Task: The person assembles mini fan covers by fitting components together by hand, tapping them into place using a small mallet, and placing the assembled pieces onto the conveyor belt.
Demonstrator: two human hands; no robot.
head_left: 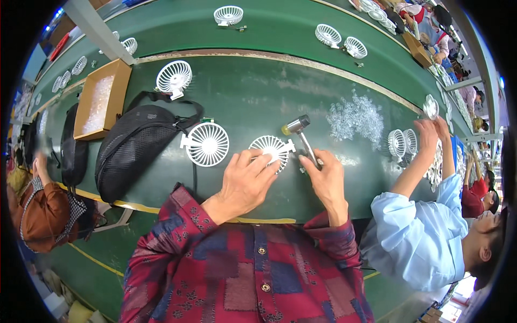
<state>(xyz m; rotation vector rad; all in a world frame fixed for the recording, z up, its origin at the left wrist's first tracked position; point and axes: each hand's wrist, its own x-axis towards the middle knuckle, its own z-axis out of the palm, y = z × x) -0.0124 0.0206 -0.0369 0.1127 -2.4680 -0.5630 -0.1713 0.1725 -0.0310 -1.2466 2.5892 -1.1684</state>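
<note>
My left hand (242,182) holds a round white fan cage (269,142) down on the green table, its fingers lying over the near part of the ribs. In my right hand (327,180) is a small mallet (306,144), gripped by its metal handle. The mallet's head has one yellowish end and one dark end, and it is raised just beyond the fan cage's stem. To the left of my left hand lies another white fan cage (208,144), with a small green circuit board at its far edge. My right fingers partly hide something small near the handle.
A black mesh bag (141,141) and a cardboard box (81,126) of clear parts stand left. Beyond the bag is a white fan (174,78). Small clear pieces (356,117) are heaped right. A co-worker in light blue (417,231) reaches in. More fan parts ride the far belt (280,32).
</note>
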